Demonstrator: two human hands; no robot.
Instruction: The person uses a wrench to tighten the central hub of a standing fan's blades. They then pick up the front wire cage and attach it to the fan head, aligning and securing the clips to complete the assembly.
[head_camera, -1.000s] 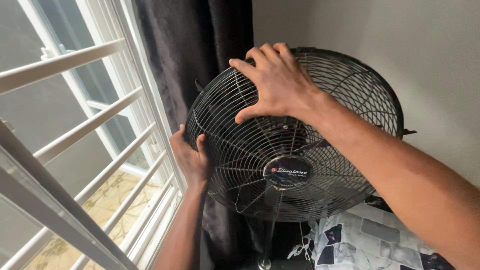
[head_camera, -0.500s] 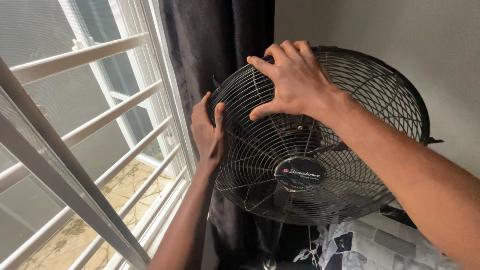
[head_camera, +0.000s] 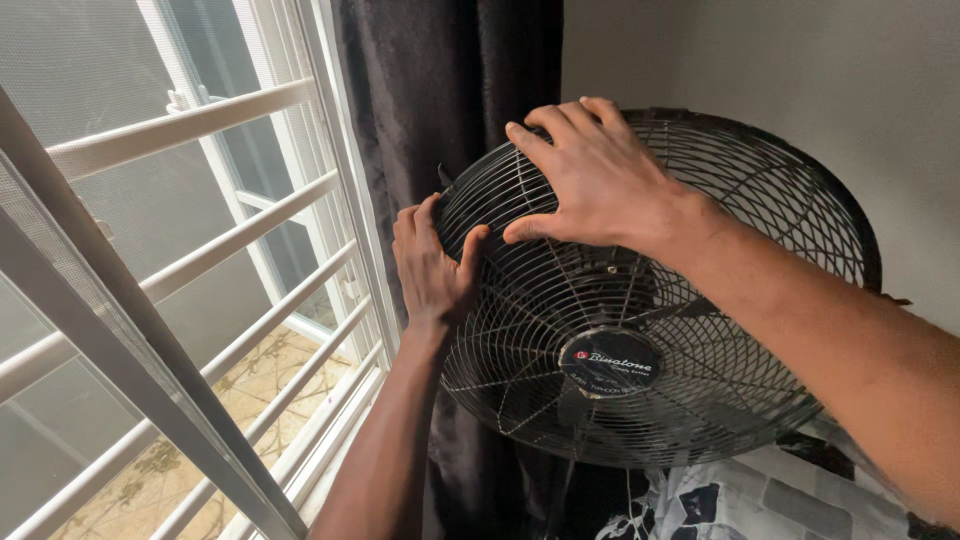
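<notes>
Black wire fan grille (head_camera: 700, 330), left hand (head_camera: 432, 265) fingers gripping its rim, right hand (head_camera: 590, 180) fingers spread flat on top.

Looks like a room in someone's home. There's a black pedestal fan (head_camera: 640, 330) parked in the corner, a dark velvety curtain (head_camera: 440, 100) beside a window with white security bars (head_camera: 180, 250), a plain painted wall (head_camera: 800, 60), and patchwork-print fabric (head_camera: 760, 500) down below, maybe bedding.

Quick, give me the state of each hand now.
Left hand: closed around the rim of the fan guard.
Right hand: open, fingers spread flat on the guard.
</notes>
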